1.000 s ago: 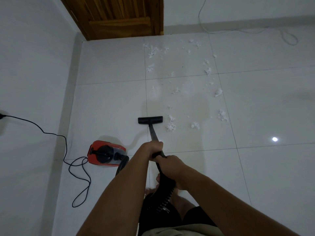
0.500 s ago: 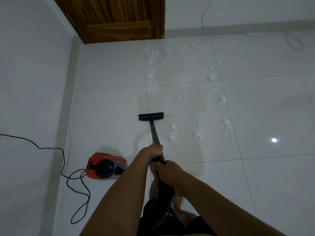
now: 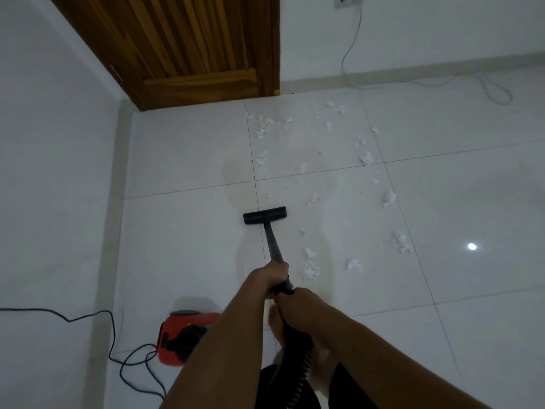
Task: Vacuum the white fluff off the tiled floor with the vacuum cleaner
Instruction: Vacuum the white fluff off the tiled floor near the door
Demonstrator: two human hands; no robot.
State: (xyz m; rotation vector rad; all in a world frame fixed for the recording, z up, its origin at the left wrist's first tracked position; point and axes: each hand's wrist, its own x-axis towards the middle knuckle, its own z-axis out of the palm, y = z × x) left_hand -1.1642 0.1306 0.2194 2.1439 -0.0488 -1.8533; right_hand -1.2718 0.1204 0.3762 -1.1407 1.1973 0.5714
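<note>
The floor nozzle [image 3: 264, 215] has been pushed forward, past the fluff clumps [image 3: 310, 262] that are now at its 5 o'clock, untouched; more fluff is scattered from 12 to 3 o'clock. The wand [image 3: 273, 245] is gripped tightly by the left hand [image 3: 272, 274], and the hose handle by the right hand [image 3: 298, 305].

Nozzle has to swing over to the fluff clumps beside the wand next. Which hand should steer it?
Left, probably. The left hand grips the wand farther forward, nearer the nozzle. The right hand holds the hose end behind it. The fluff clumps lie just right of the wand.
</note>
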